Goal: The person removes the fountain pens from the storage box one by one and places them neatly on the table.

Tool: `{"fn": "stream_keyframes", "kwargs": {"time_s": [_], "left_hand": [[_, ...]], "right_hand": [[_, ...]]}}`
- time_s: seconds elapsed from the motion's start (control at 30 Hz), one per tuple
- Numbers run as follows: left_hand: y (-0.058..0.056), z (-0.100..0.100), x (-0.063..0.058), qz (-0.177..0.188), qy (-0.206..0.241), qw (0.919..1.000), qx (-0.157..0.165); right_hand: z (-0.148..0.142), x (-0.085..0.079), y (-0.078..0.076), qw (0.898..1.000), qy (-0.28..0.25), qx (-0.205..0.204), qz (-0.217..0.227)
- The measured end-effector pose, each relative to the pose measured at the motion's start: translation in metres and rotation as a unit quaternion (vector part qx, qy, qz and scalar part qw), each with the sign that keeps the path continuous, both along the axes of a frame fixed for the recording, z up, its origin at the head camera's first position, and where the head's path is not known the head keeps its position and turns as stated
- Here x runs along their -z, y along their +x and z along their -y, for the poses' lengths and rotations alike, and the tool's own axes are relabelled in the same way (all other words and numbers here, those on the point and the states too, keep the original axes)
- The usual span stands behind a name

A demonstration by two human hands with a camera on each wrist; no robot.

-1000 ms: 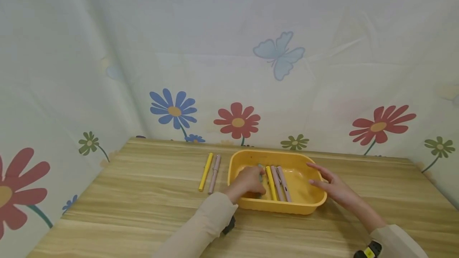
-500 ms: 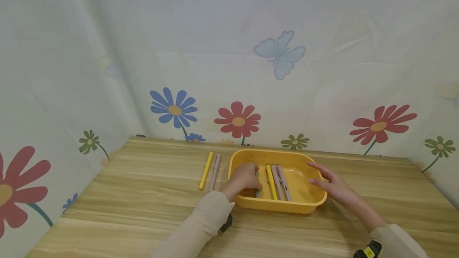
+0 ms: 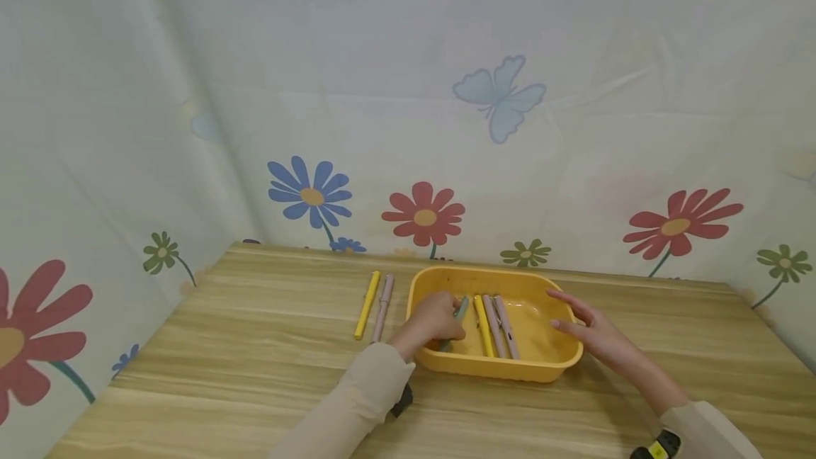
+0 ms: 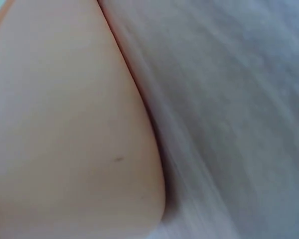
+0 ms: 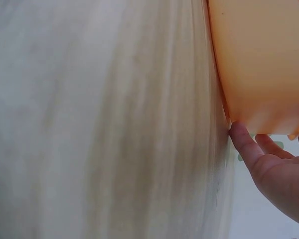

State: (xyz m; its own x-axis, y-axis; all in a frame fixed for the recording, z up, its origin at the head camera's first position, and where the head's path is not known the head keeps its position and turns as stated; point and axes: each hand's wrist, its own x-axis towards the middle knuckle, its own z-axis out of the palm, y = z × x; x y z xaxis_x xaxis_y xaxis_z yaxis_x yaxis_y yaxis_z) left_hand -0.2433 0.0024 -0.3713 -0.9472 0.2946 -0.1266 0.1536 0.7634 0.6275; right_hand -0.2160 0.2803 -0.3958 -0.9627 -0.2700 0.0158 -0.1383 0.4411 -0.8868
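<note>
We see the slim grey-green pen (image 3: pixel 462 308) inside the rounded yellow plastic tray (image 3: pixel 497 367), toward its left end. Its long axis slants, the far end leaning right and the near end left; we cannot tell which end carries the cap. The left hand (image 3: pixel 436 318) has thumb and fingers curled together on its middle. Beside it, a yellow pen (image 3: pixel 483 326) and two pale lavender pens (image 3: pixel 500 326) lie side by side in the tray, tilted the opposite way, far ends leaning left. The right hand (image 3: pixel 594 331) touches the tray's right end, its fingers spread apart.

Beneath everything we have a wood-grained tabletop (image 3: pixel 255 324); left of the tray, a yellow pen and a lavender pen (image 3: pixel 382 308) lie on it, far ends leaning right. Around the table hangs a pale, creased backdrop (image 3: pixel 382 55), printed with red, blue and green flowers and a light-blue butterfly (image 3: pixel 501 98).
</note>
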Motion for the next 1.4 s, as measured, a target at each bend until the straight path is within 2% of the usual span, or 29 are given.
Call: {"fn": "stream_keyframes", "kwargs": {"time_s": [0.1,0.27,0.53,0.77,1.0,1.13,1.23,1.4], "left_hand": [[-0.002,0.0,0.001,-0.002,0.019,0.9997,-0.012],[-0.005,0.001,-0.001,-0.007,0.09,0.9957,-0.021],[-0.004,0.003,-0.006,0.013,0.184,0.9825,-0.024],[-0.003,0.008,-0.013,0.015,0.247,0.9674,-0.055],[-0.006,0.024,-0.019,0.032,0.282,0.9558,-0.076],[-0.008,0.034,-0.022,0.027,0.289,0.9534,-0.083],[-0.008,0.043,-0.025,0.017,0.283,0.9552,-0.084],[-0.008,0.058,-0.029,0.014,0.296,0.9503,-0.096]], "right_hand": [[0.0,0.0,0.0,1.0,0.001,0.001,0.001],[0.0,-0.001,0.0,1.0,-0.001,0.002,0.002],[0.001,-0.001,0.0,1.0,-0.002,0.001,0.001],[0.001,-0.001,0.0,1.0,-0.002,0.001,-0.002],[0.002,-0.002,0.002,1.0,-0.011,-0.001,0.005],[0.002,-0.003,0.002,1.0,-0.005,0.006,0.007],[0.003,-0.002,0.002,1.0,-0.003,0.008,0.007],[0.003,-0.001,0.002,1.0,-0.004,0.008,0.006]]}}
